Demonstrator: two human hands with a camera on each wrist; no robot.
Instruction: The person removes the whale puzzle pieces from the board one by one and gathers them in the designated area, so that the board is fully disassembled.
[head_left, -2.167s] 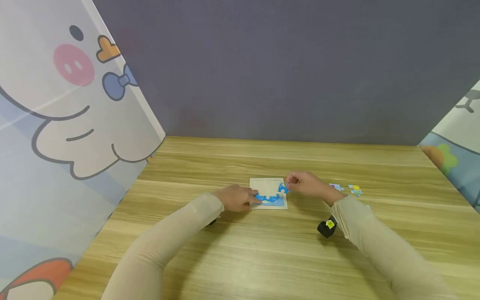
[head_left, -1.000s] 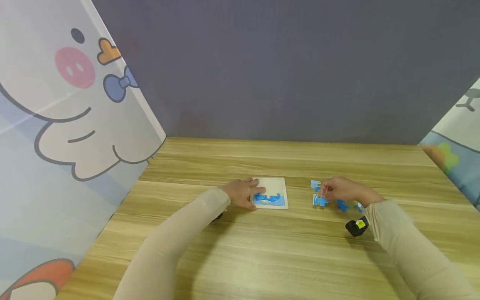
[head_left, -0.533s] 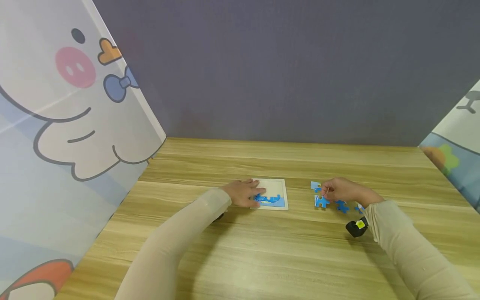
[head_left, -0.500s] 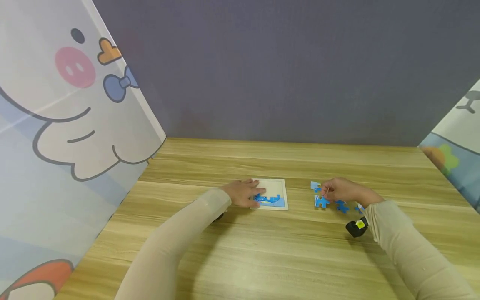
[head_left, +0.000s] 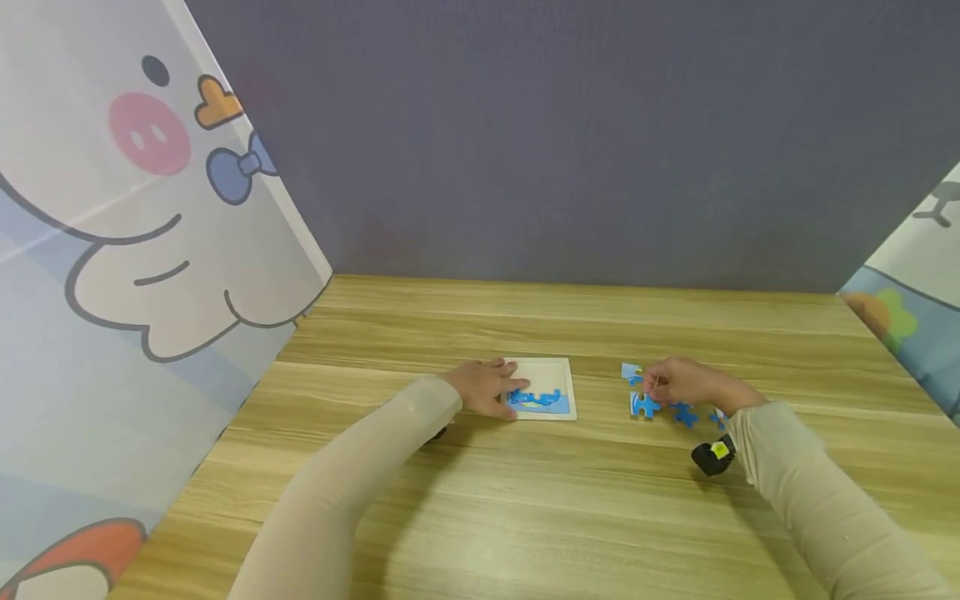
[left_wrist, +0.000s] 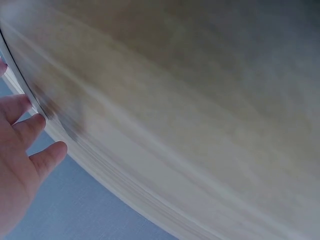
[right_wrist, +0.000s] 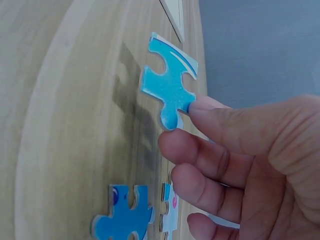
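Observation:
A white puzzle tray (head_left: 553, 369) lies on the wooden table, with blue pieces filling its near row. My left hand (head_left: 510, 390) rests flat on the tray's left edge, fingers (left_wrist: 30, 131) straight. To the right, my right hand (head_left: 654, 386) pinches a blue puzzle piece (head_left: 641, 405). In the right wrist view this light blue piece (right_wrist: 169, 90) is held between thumb and forefinger of the right hand (right_wrist: 187, 112), lifted a little off the table above its shadow.
Loose pieces lie around the right hand: one (head_left: 630, 371) behind it, others (head_left: 684, 412) by the wrist, and two (right_wrist: 122, 218) under the fingers. A grey wall stands at the back. Cartoon-printed panels (head_left: 135, 250) close the left and right sides.
The right hand left the tray, moved right to the loose pieces and took hold of a blue one. Over the last second both hands have barely moved.

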